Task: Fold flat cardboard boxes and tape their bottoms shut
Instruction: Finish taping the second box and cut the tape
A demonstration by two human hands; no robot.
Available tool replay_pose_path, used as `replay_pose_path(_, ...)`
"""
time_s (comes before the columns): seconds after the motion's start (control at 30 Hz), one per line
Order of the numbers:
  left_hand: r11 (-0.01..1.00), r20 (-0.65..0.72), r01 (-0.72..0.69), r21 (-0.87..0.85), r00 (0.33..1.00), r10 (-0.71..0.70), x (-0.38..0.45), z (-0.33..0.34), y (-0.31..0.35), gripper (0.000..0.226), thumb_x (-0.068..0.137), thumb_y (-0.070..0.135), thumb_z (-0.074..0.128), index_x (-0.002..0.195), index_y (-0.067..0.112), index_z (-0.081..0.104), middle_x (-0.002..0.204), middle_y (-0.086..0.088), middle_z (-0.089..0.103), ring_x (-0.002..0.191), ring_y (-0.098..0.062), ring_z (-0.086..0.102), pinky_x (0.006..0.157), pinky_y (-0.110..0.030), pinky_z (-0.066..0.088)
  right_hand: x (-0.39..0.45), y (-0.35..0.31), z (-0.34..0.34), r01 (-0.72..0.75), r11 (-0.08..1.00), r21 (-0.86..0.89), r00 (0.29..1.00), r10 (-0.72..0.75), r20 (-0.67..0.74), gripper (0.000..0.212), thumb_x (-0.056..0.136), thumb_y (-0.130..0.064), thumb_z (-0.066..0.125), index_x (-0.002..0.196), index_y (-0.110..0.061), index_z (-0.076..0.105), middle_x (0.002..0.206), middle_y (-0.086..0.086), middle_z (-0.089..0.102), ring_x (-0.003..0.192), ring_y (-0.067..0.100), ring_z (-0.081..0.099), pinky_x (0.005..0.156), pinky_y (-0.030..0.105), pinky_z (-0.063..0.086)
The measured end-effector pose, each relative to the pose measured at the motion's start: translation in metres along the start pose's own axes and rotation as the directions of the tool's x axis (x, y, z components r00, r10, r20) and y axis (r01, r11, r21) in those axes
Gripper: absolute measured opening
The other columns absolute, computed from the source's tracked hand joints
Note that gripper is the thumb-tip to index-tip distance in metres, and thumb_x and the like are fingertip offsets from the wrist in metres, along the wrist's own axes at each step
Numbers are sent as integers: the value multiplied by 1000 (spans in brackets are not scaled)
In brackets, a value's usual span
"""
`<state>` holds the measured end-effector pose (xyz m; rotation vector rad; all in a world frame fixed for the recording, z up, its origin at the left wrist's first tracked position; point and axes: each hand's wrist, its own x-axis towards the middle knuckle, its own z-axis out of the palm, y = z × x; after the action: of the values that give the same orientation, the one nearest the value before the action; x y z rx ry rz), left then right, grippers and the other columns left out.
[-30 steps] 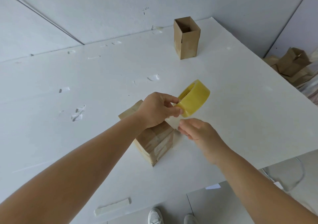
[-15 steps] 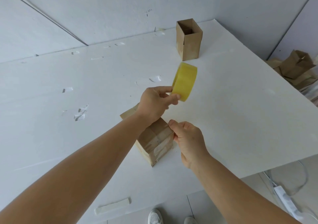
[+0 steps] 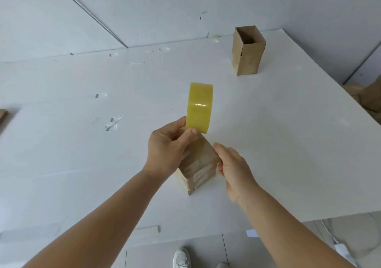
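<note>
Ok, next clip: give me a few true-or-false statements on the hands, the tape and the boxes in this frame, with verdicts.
1. The left hand holds the yellow tape roll. True.
2. The right hand holds the tape roll. False: its fingers lie at the right side of the near box.
3. The near box already has tape across its upward face. True.
4. The far box lies on its side. False: it stands upright, open end up.
5. The tape roll rests on the table. False: it is held above the near box.

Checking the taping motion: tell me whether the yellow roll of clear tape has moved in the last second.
Yes. The yellow roll of clear tape rose and swung leftward, away from the near taped cardboard box, turning upright in the left hand.
</note>
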<state>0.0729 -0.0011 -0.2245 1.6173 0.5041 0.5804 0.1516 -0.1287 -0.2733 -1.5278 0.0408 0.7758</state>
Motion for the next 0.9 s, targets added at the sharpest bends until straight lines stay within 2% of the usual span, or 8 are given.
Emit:
replay_pose_path(0.13,1000,-44,-12,22,999,13,-1,4,-3,16,82,29,69,90,41,74,81,-31,60,71,-20,52,69,-32,49,2,9,7,-108,992,62,990,102,93,21,94,-43,50,82,-26,56,46,-21,56,39,-8,50,57,18,37)
replay_pose_path(0.33,1000,-89,-9,-3,996,9,0,5,-3,21,85,20,71,92,40,75,86,-30,61,71,-18,55,66,-25,52,3,16,-4,-17,974,-224,999,27,41,15,92,-26,47,86,-18,57,67,-6,54,60,8,46,57,21,37)
replay_pose_path(0.47,999,-61,10,-49,998,-13,0,6,7,18,86,19,70,94,34,76,86,-28,66,72,-21,55,66,-30,50,0,-20,-6,257,956,-142,966,-254,38,22,80,-48,56,96,-33,58,89,-13,61,80,7,56,69,19,44)
replay_pose_path(0.53,997,-32,17,-80,999,-20,0,6,13,17,86,18,69,98,29,76,89,-24,69,73,-24,58,70,-36,50,-8,-45,-2,448,868,-213,892,-420,165,33,74,-53,55,104,-41,59,99,-23,61,91,-6,57,70,8,44)
replay_pose_path(0.6,995,16,22,-97,1000,-21,1,4,19,18,87,16,68,102,25,76,92,-22,71,77,-33,65,77,-39,54,-13,-63,3,577,764,-287,816,-523,247,34,79,-47,58,110,-34,62,108,-16,64,100,-1,57,85,17,46)
replay_pose_path(0.67,996,82,41,-77,996,-34,3,1,27,21,87,15,69,105,23,74,95,-29,67,79,-43,61,83,-45,52,-18,-77,5,645,702,-302,764,-586,270,17,88,-32,62,103,-27,67,102,-9,69,101,8,61,96,36,46)
replay_pose_path(0.73,998,144,62,-19,988,-58,6,-2,36,24,86,13,70,105,25,74,90,-30,66,74,-32,56,79,-41,48,-19,-84,3,677,668,-309,736,-623,265,9,92,-22,60,96,-25,68,94,-8,71,97,13,64,95,42,47)
replay_pose_path(0.9,940,135,-14,340,990,-34,18,-1,58,14,82,23,69,86,35,75,66,-8,67,53,-6,50,54,-15,40,-18,-91,-1,711,567,-415,684,-696,221,11,91,-25,59,83,-20,65,66,-15,62,66,-3,57,64,16,42)
